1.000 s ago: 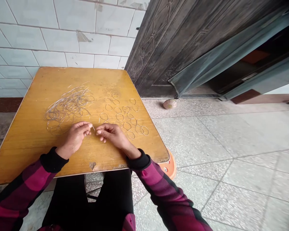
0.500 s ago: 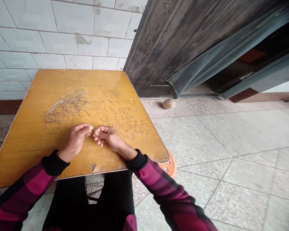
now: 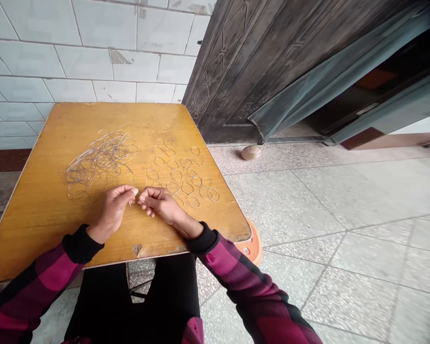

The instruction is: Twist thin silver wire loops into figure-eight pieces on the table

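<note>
My left hand (image 3: pixel 113 206) is closed in a pinch of thumb and forefinger, with a short end of thin wire (image 3: pixel 130 203) showing below the fingertips. Close beside it, my right hand (image 3: pixel 160 204) pinches the same wire, most of which the fingers hide. Beyond my left hand lies a tangled heap of thin wires (image 3: pixel 102 160), some bent, some nearly straight. Several separate wire rings (image 3: pixel 177 175) are spread on the wooden table (image 3: pixel 57 229) past my right hand.
A white tiled wall (image 3: pixel 82 67) borders the table's far side. To the right are a dark carved door (image 3: pixel 232 71), a grey-green curtain (image 3: pixel 290 110) and a round object (image 3: pixel 251 152) on the floor. An orange stool (image 3: pixel 254 243) shows under the table's right corner.
My fingertips have drawn slightly closer together, and less of the wire shows between them. The view has shifted slightly; the heap and rings lie as before.
</note>
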The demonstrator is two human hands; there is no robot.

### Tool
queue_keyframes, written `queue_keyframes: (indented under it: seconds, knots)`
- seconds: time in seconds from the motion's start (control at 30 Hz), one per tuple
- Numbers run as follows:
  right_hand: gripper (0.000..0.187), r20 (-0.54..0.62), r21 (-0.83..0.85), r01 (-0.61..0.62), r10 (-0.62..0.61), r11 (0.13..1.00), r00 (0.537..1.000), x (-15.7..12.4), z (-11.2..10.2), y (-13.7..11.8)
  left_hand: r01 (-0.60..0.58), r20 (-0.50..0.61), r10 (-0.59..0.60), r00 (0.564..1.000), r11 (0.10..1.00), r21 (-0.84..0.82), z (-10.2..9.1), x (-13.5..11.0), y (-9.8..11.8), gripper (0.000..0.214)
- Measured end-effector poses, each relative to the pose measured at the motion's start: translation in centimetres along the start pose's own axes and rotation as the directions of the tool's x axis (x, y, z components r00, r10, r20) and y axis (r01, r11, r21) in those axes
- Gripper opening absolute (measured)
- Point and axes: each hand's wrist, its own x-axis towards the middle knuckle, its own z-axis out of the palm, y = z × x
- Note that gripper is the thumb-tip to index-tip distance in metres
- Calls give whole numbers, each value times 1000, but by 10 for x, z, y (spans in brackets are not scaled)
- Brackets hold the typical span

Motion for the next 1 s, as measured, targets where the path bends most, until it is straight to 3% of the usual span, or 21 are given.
queue_keyframes:
  seconds: [0.17, 0.23, 0.3, 0.37, 0.47, 0.53, 0.6, 0.7, 0.9, 1.0]
  knots:
    - [30, -14, -53, 37, -37, 998, 999, 0, 0, 3, -54, -34, 55, 998, 998, 45, -2, 1, -3, 19]
    - [38, -64, -167, 118, -130, 979, 989, 0, -2, 2, -52, -43, 53, 998, 998, 40, -3, 1, -2, 18]
    - [66, -101, -374, 239, -296, 896, 950, -1, -6, 0, -45, -51, 48, 998, 997, 60, -4, 1, -2, 18]
    - [84, -61, -596, 334, -456, 730, 888, -3, -9, -2, -47, -57, 53, 997, 993, 105, -4, 0, -2, 18]
    - [66, 51, -798, 376, -568, 472, 821, -5, -8, -4, -76, -70, 88, 994, 985, 153, -1, -1, -4, 17]
    - [42, 63, -865, 335, -582, 373, 811, -6, -4, -4, -101, -77, 116, 990, 980, 174, 1, -2, -5, 16]
    - [24, 38, -913, 264, -581, 310, 813, -7, 1, -4, -132, -67, 149, 987, 970, 206, 4, -3, -6, 16]
    - [15, 14, -956, 181, -584, 229, 812, -7, 4, -5, -176, -41, 195, 980, 945, 277, 6, -4, -6, 16]
    - [18, 41, -973, 170, -606, 157, 794, -7, 1, -3, -175, -16, 193, 981, 921, 347, 5, -3, -2, 16]
    - [20, 95, -980, 182, -625, 76, 775, -7, 1, -2, -184, 22, 188, 982, 926, 330, 3, -1, -2, 15]
